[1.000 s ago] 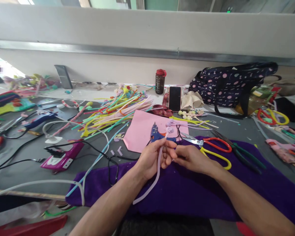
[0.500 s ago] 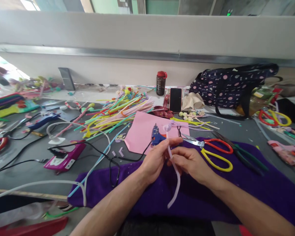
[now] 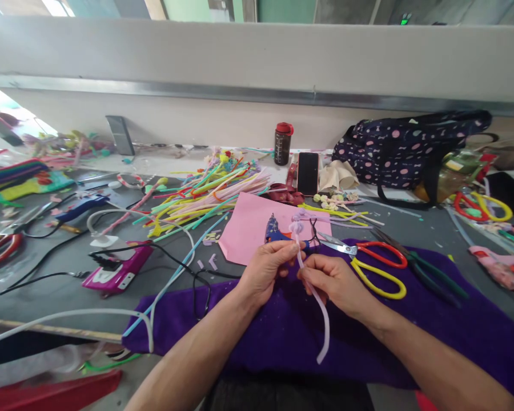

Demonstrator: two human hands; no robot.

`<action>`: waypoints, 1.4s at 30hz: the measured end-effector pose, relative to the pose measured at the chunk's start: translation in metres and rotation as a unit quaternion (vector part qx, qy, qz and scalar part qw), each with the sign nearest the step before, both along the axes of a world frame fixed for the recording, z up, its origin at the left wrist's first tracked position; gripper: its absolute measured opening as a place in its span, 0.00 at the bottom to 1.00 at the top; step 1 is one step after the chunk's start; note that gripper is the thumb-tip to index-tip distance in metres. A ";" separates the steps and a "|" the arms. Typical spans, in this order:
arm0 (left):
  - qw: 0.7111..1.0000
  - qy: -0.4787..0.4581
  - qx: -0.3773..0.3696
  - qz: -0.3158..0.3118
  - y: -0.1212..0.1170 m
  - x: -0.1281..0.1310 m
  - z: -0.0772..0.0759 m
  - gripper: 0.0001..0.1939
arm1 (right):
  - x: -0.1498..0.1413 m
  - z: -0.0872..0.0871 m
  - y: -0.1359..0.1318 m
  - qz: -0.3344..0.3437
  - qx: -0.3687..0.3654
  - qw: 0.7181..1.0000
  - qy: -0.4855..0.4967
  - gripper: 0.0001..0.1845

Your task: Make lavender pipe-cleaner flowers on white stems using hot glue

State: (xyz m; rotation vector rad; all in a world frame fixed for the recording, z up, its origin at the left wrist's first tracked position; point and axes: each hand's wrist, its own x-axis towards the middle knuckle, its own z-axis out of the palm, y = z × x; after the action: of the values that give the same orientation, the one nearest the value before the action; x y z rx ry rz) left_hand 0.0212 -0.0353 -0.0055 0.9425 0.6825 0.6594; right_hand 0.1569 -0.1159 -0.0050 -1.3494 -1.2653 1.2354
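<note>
Between my hands is a pale lilac pipe cleaner with a small curled bloom at its upper end. My left hand pinches it just below the bloom. A little lower, my right hand pinches the same stem, whose free end curves down over the purple cloth. Behind my left fingers lies a blue glue gun on a pink sheet, partly hidden. To the right of my right hand rest scissors with red and yellow handles and dark green pliers.
A magenta power strip with black and white cords stands left. Bundles of colourful pipe cleaners lie behind it. Along the back are a dark bottle, a phone and a patterned bag. A pink glue gun lies far right.
My right hand has slid slightly down the stem, away from my left. The stem now slants more, its free end swung to the right. The view has shifted a little.
</note>
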 end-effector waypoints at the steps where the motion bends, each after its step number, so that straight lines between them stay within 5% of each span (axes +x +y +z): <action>1: 1.000 -0.002 0.000 -0.001 0.000 0.000 0.000 0.15 | 0.000 0.000 0.000 0.003 -0.002 1.000 -0.004 0.12; 9: 1.000 -0.007 -0.024 -0.002 0.001 -0.001 0.003 0.11 | 0.001 -0.002 -0.001 0.033 -0.012 0.999 -0.017 0.11; 14: 0.998 -0.060 -0.025 0.013 0.013 -0.013 0.014 0.09 | 0.026 0.002 0.007 -0.022 0.090 0.985 -0.147 0.09; 17: 0.995 -0.090 -0.022 0.043 0.020 -0.020 0.018 0.08 | 0.039 0.002 0.020 -0.051 0.148 0.935 -0.318 0.10; 21: 0.993 -0.108 -0.023 0.049 0.022 -0.022 0.019 0.07 | 0.034 -0.004 0.045 0.015 0.189 0.836 -0.516 0.16; 25: 0.991 -0.120 -0.031 0.047 0.021 -0.023 0.019 0.07 | 0.019 -0.014 0.072 0.037 0.169 0.806 -0.566 0.21; 30: 0.992 -0.111 -0.042 0.040 0.019 -0.024 0.019 0.08 | 0.013 -0.023 0.091 0.040 0.157 0.814 -0.558 0.16; 35: 0.992 -0.113 -0.049 0.018 0.014 -0.021 0.019 0.08 | 0.024 -0.011 0.093 0.013 0.161 0.838 -0.520 0.13; 39: 0.992 -0.112 -0.055 0.008 0.013 -0.020 0.018 0.08 | 0.040 0.007 0.084 -0.052 0.148 0.965 -0.210 0.13; 42: 0.991 -0.115 -0.062 0.011 0.014 -0.019 0.015 0.08 | 0.047 0.021 0.068 -0.065 0.130 0.989 0.022 0.15</action>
State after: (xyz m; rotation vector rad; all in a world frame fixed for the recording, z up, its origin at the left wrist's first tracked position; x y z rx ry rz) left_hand 0.0026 -0.0217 0.0100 0.7313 0.5228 0.7250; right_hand 0.2039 -0.0484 0.0161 -1.1890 -1.2399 0.9679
